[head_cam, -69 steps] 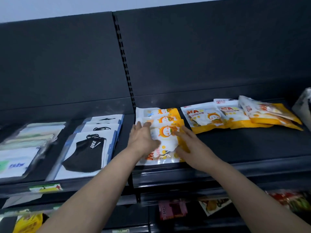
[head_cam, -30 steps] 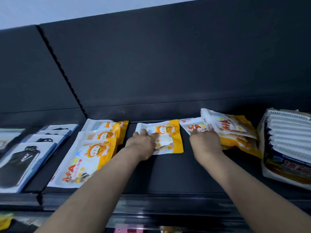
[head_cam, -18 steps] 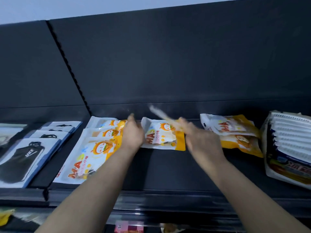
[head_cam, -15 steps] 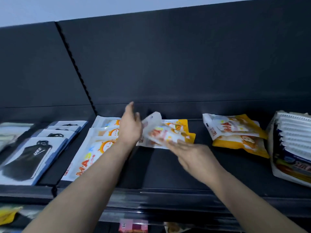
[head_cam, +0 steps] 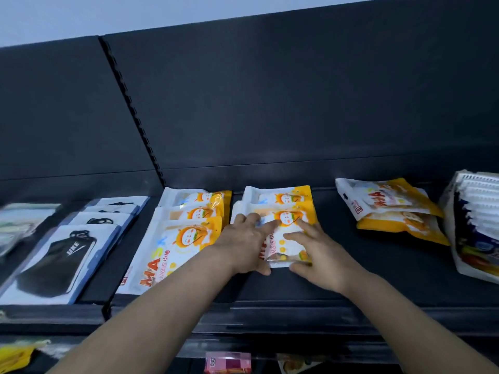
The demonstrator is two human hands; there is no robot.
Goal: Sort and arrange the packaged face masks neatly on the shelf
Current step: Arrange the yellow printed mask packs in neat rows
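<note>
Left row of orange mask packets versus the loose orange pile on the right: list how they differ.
The left row has three packets overlapped front to back in line; the right pile shows two, stacked crookedly. The left row's print faces forward and upright; the right pile's top packet is turned sideways. Both are the same orange-and-white cartoon mask packets, lying on the dark shelf.

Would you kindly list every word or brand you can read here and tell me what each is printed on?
"MAS": front orange-and-white mask pack, left stack.
"MA": tilted pack on the right.
"IKE", first letter unclear: black mask pack.
Too small or blurred: fine print on the middle pack, the pink box, the white bundle.
</note>
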